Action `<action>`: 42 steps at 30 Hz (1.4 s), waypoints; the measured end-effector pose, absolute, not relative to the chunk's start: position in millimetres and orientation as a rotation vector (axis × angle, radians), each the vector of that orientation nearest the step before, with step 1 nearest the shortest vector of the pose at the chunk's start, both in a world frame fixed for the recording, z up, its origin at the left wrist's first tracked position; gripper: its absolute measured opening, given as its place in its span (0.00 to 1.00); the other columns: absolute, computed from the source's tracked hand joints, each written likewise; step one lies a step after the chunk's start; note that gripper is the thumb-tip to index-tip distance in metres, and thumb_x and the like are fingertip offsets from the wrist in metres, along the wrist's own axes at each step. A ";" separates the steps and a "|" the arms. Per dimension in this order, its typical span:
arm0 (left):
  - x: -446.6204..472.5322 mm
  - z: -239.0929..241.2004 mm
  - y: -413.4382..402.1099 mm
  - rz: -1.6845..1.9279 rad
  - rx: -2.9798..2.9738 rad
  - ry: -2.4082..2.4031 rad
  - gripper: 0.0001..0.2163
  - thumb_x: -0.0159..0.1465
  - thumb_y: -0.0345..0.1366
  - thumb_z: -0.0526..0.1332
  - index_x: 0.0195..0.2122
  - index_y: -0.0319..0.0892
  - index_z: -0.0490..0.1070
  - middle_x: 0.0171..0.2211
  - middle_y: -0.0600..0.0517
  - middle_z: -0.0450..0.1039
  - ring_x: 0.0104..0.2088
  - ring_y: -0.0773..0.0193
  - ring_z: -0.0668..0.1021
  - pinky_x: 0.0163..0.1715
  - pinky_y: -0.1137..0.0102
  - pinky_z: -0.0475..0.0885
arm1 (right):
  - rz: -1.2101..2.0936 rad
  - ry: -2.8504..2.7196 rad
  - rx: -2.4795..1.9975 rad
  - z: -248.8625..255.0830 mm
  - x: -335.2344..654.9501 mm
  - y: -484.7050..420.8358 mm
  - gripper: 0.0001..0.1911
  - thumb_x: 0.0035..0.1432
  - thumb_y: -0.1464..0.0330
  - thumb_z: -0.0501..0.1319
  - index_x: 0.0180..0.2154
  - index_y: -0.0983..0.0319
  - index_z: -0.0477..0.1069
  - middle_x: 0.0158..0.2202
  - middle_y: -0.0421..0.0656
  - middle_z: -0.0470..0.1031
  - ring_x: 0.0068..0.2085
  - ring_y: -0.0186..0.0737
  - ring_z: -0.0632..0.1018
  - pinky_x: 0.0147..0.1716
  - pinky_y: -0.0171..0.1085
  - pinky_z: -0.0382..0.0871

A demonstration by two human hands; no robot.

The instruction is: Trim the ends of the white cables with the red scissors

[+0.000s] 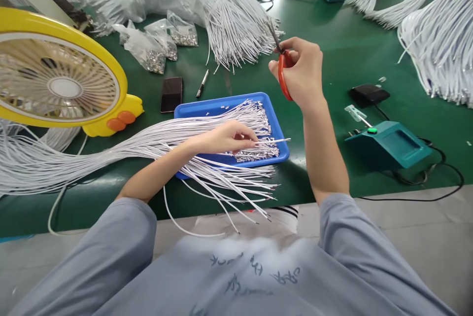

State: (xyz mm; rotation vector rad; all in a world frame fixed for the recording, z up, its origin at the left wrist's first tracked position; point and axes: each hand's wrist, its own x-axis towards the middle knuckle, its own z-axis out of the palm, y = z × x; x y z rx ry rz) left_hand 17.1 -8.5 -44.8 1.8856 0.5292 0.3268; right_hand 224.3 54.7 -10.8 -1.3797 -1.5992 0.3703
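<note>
Right now, left hand (236, 137) is pinching slim white plastic-looking wire (274, 141) over right end of rectangular blue plastic tray (284, 152); right hand (303, 70) is gripping red-handled metal scissors (282, 70), raised at far right. Working well means keeping pinch steady, scissors clear.

Dark lettering (256, 265) across the chest of the grey shirt (177, 286), on my monitor below the left hand (236, 137); I see several rows of strokes, but read no word with certainty.
</note>
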 end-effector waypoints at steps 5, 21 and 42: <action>20.6 -30.2 -37.9 0.504 1.618 0.379 0.11 0.64 0.41 0.62 0.36 0.37 0.76 0.24 0.52 0.71 0.19 0.74 0.71 0.17 0.78 0.69 | 0.403 -1.570 -1.230 -6.2 219.0 45.2 0.09 0.55 0.77 0.62 0.36 0.58 0.69 0.24 0.35 0.67 0.26 0.31 0.67 0.31 0.34 0.65; -7.2 -10.4 -24.4 1.354 1.681 0.452 0.08 0.63 0.44 0.64 0.35 0.46 0.78 0.20 0.58 0.71 0.17 0.74 0.74 0.16 0.78 0.70 | 0.732 -1.481 -0.659 14.0 166.5 -21.3 0.08 0.53 0.75 0.60 0.37 0.61 0.68 0.31 0.35 0.69 0.35 0.34 0.79 0.37 0.34 0.73; -1.4 -5.3 -24.3 1.245 1.596 0.525 0.14 0.57 0.44 0.69 0.29 0.37 0.74 0.23 0.54 0.71 0.20 0.71 0.76 0.20 0.76 0.72 | 0.739 -1.504 -0.761 13.2 160.6 -42.2 0.14 0.52 0.68 0.68 0.41 0.53 0.70 0.33 0.37 0.79 0.34 0.39 0.80 0.33 0.39 0.72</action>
